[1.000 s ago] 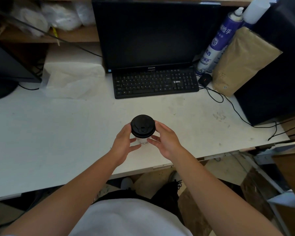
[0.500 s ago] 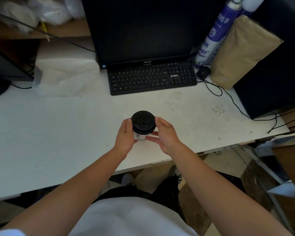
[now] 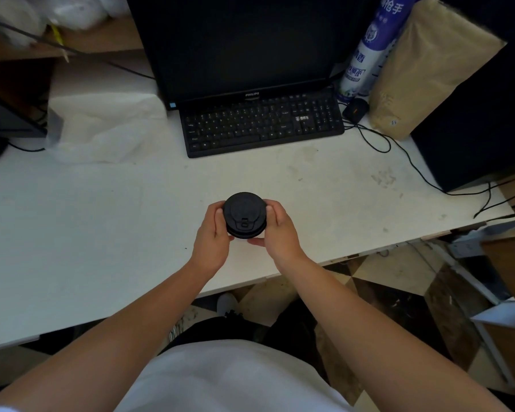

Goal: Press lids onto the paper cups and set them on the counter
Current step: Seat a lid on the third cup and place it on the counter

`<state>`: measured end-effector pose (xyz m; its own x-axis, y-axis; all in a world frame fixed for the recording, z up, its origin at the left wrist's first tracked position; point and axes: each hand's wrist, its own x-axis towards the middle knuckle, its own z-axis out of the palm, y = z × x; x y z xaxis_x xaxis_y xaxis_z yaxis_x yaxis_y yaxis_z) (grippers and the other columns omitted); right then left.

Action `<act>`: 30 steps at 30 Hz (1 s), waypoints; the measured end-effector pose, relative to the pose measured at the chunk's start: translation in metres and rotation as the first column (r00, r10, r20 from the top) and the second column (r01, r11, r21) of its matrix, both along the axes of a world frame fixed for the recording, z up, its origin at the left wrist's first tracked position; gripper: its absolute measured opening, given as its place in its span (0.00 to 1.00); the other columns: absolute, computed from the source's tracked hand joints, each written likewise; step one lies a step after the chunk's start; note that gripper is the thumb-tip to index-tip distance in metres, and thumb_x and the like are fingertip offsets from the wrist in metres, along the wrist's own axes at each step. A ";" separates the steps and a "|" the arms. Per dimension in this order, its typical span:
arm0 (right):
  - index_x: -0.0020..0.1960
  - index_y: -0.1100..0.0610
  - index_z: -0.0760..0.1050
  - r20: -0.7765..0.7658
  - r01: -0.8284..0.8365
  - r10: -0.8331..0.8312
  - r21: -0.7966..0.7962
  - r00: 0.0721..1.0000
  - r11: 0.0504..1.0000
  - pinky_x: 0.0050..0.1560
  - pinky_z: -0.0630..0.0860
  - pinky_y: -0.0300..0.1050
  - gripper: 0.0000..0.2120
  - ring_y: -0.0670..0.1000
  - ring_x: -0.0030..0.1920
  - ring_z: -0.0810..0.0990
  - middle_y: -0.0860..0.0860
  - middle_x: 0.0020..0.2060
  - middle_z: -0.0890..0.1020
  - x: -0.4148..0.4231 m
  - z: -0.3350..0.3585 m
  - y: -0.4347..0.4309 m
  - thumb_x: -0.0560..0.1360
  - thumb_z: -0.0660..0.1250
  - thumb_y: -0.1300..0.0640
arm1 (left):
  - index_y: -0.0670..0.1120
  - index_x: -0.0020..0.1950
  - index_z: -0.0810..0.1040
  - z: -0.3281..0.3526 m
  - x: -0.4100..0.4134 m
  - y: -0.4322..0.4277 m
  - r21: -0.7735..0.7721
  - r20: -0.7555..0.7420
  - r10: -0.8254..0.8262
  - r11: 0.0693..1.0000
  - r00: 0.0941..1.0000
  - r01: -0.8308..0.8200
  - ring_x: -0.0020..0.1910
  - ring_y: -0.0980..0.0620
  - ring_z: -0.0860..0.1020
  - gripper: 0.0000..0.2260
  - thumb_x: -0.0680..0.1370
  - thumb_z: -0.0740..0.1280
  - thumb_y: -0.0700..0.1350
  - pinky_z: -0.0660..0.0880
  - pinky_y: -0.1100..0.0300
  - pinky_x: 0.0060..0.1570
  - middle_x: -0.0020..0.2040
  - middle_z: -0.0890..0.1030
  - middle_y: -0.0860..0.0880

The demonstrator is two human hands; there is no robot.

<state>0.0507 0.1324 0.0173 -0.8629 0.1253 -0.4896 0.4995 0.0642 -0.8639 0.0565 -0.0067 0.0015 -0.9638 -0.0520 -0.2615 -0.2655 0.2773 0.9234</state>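
A black plastic lid [image 3: 244, 214] with a sip tab sits on top of a paper cup, which is almost wholly hidden under the lid and between my hands. My left hand [image 3: 213, 233] wraps the left side of the lid and cup, thumb near the lid's rim. My right hand [image 3: 278, 230] wraps the right side, fingers curled under the rim. The cup is over the white counter [image 3: 87, 221], near its front edge; whether its base touches the surface is hidden.
A black keyboard [image 3: 262, 126] and a dark monitor [image 3: 241, 46] stand behind the cup. White plastic wrap [image 3: 104, 126] lies at the left, a spray can [image 3: 366, 55], brown paper bag [image 3: 425, 69] and cables [image 3: 411, 162] at the right. The counter edge drops to the floor at the right.
Both hands have closed in tighter around the lid and cup, covering the white cup that showed before. The cup has sunk slightly toward the counter.
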 end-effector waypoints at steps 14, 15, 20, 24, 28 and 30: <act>0.60 0.56 0.74 0.240 0.271 -0.213 -0.242 0.947 0.932 0.54 0.84 0.58 0.10 0.61 0.59 0.81 0.55 0.59 0.80 0.001 0.010 0.004 0.84 0.61 0.51 | 0.53 0.71 0.68 0.003 0.000 0.001 -0.055 -0.050 0.030 0.998 0.998 -0.033 0.54 0.53 0.79 0.16 0.86 0.51 0.44 0.78 0.45 0.60 0.52 0.80 0.51; 0.60 0.56 0.75 0.229 0.264 -0.211 -0.233 0.950 0.936 0.54 0.84 0.57 0.10 0.60 0.59 0.81 0.55 0.59 0.80 0.002 0.010 0.005 0.84 0.61 0.52 | 0.54 0.71 0.69 0.005 0.000 0.003 -0.053 -0.030 0.054 0.997 0.998 -0.055 0.52 0.53 0.79 0.16 0.86 0.52 0.44 0.79 0.45 0.59 0.50 0.80 0.52; 0.50 0.52 0.80 0.192 0.179 -0.149 -0.149 0.970 0.972 0.46 0.83 0.47 0.09 0.58 0.54 0.82 0.55 0.55 0.83 0.001 0.013 0.012 0.84 0.63 0.53 | 0.53 0.64 0.74 0.006 0.003 0.000 -0.073 0.017 0.131 0.989 0.991 -0.130 0.48 0.50 0.80 0.12 0.85 0.54 0.48 0.80 0.42 0.55 0.46 0.79 0.53; 0.51 0.56 0.83 0.196 0.150 -0.127 -0.110 0.972 0.983 0.46 0.80 0.45 0.13 0.53 0.46 0.81 0.55 0.52 0.85 -0.002 0.010 0.012 0.83 0.64 0.49 | 0.46 0.60 0.75 0.008 0.000 0.000 0.011 0.139 0.158 0.987 0.978 -0.161 0.54 0.46 0.82 0.14 0.85 0.56 0.52 0.83 0.47 0.48 0.53 0.81 0.47; 0.60 0.58 0.83 0.161 0.174 -0.154 -0.114 0.975 0.978 0.55 0.81 0.46 0.14 0.49 0.51 0.83 0.51 0.54 0.86 -0.005 0.010 0.011 0.83 0.65 0.51 | 0.42 0.61 0.75 0.007 0.003 0.000 0.067 0.201 0.172 0.980 0.964 -0.189 0.53 0.46 0.82 0.15 0.85 0.55 0.51 0.83 0.45 0.50 0.56 0.81 0.42; 0.63 0.58 0.82 0.141 0.177 -0.159 -0.128 0.977 0.976 0.54 0.80 0.41 0.14 0.48 0.54 0.83 0.51 0.56 0.86 -0.005 0.012 0.010 0.82 0.65 0.52 | 0.42 0.60 0.74 0.007 0.004 0.000 0.086 0.218 0.193 0.973 0.957 -0.215 0.54 0.44 0.82 0.14 0.85 0.55 0.50 0.83 0.44 0.51 0.55 0.80 0.42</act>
<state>0.0458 0.1420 0.0288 -0.7633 0.1861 -0.6187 0.6011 -0.1462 -0.7857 0.0604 -0.0062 0.0088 -0.8598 -0.2028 -0.4687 -0.4942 0.0996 0.8636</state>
